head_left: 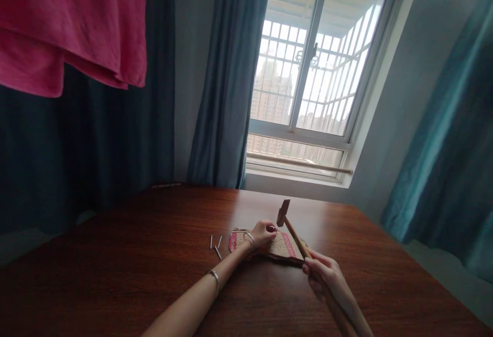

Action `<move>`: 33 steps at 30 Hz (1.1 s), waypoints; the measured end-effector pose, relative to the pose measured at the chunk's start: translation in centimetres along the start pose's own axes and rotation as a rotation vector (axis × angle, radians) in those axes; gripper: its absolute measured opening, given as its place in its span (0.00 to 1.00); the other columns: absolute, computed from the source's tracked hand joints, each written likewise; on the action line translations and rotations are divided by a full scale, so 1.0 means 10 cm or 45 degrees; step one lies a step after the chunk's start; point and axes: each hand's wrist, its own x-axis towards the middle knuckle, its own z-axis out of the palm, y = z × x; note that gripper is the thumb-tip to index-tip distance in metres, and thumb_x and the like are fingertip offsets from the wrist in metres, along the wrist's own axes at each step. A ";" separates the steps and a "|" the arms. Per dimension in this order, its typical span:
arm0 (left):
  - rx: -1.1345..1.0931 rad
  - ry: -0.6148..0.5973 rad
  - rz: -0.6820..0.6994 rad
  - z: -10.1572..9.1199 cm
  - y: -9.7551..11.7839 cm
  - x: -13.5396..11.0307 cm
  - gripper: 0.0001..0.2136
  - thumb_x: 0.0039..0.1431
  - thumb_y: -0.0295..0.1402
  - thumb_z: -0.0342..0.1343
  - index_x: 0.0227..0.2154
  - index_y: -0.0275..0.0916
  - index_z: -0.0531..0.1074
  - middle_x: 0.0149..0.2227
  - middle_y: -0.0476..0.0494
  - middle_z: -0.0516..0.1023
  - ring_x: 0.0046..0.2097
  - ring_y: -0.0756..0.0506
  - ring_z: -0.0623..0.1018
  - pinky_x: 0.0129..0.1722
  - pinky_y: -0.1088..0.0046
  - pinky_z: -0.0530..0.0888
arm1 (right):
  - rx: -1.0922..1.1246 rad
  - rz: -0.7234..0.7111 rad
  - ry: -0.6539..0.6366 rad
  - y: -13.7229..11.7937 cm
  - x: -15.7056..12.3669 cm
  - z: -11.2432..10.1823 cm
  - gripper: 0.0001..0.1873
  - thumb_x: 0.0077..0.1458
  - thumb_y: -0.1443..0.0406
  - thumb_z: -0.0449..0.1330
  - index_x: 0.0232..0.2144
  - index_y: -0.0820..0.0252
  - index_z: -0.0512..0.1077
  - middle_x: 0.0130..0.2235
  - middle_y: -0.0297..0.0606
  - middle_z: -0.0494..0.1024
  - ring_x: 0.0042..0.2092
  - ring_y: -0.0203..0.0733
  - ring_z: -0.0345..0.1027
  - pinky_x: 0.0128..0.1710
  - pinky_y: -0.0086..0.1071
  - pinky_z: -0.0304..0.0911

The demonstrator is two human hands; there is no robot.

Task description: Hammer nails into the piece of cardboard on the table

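Note:
My right hand [323,275] is wrapped round the wooden handle of a hammer [295,235], whose dark metal head is raised just right of my left hand. My left hand [264,234] is closed in a pinch over a beige and pink patterned pad [283,245] dotted with many dark marks. A small dark red shape shows at its fingertips; I cannot make out what is held there. The pad lies flat on the table, with a dark, uneven front edge. Left of it are three thin metal rods [217,253], which look like nails or punches.
A brown wooden table [146,275] spreads under both arms. Behind it stand a barred window [304,70] and a blue curtain [219,95]. A pink cloth [77,29] hangs at upper left, and another teal curtain [442,147] hangs at right.

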 end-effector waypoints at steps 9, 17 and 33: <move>-0.017 -0.004 0.002 0.00 -0.02 0.01 0.11 0.42 0.33 0.55 0.27 0.31 0.74 0.28 0.42 0.76 0.31 0.47 0.74 0.30 0.77 0.67 | 0.012 -0.037 -0.048 0.00 0.04 -0.03 0.19 0.41 0.56 0.61 0.33 0.63 0.66 0.22 0.29 0.64 0.13 0.24 0.50 0.07 0.20 0.47; -0.049 -0.026 0.003 0.01 -0.04 0.02 0.11 0.42 0.32 0.54 0.28 0.31 0.74 0.28 0.43 0.76 0.31 0.47 0.74 0.30 0.76 0.68 | -0.016 -0.011 -0.043 0.00 0.06 -0.03 0.18 0.40 0.56 0.61 0.31 0.64 0.67 0.22 0.29 0.64 0.13 0.24 0.51 0.07 0.20 0.47; -0.013 -0.052 -0.003 -0.02 0.00 0.00 0.11 0.43 0.34 0.54 0.28 0.31 0.74 0.28 0.44 0.76 0.31 0.48 0.73 0.29 0.77 0.67 | 0.011 0.010 -0.045 0.03 0.09 -0.06 0.21 0.38 0.56 0.62 0.33 0.65 0.69 0.22 0.30 0.65 0.13 0.25 0.52 0.07 0.21 0.48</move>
